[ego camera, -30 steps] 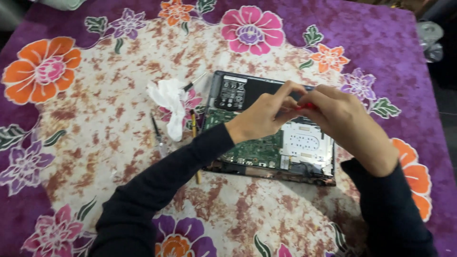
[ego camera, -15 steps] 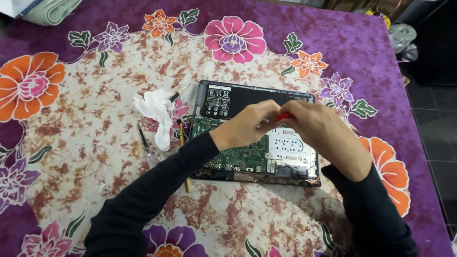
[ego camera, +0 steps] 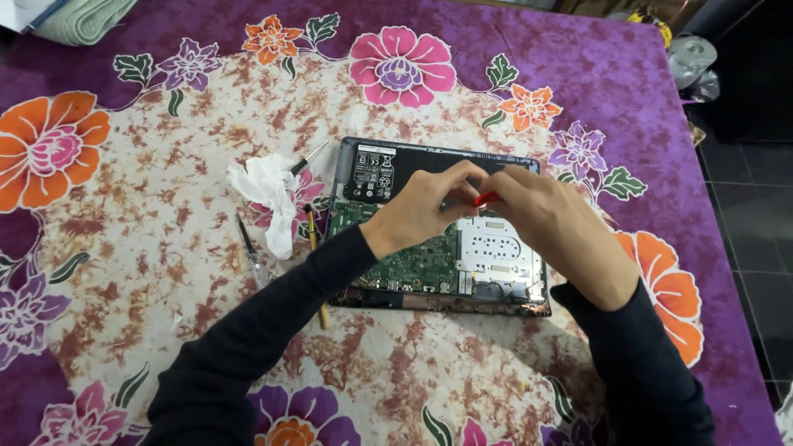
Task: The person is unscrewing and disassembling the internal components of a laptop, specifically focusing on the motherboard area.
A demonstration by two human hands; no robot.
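a small red tool (ego camera: 486, 199) is pinched between the left hand (ego camera: 421, 206) and right hand (ego camera: 549, 223) over the opened laptop (ego camera: 438, 227), at the tissue's (ego camera: 268, 194) three o'clock; a slip could scratch the exposed board.

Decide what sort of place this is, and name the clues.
Probably a home used as a makeshift repair spot, not a workshop: a flowered cloth under an opened laptop, loose screwdrivers, crumpled tissue, dark floor tiles.

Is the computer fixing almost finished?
Not yet. The laptop already lies open, its cover off, green board and battery showing. Both hands, left hand and right hand, hold a small red tool over it. Closing it remains.
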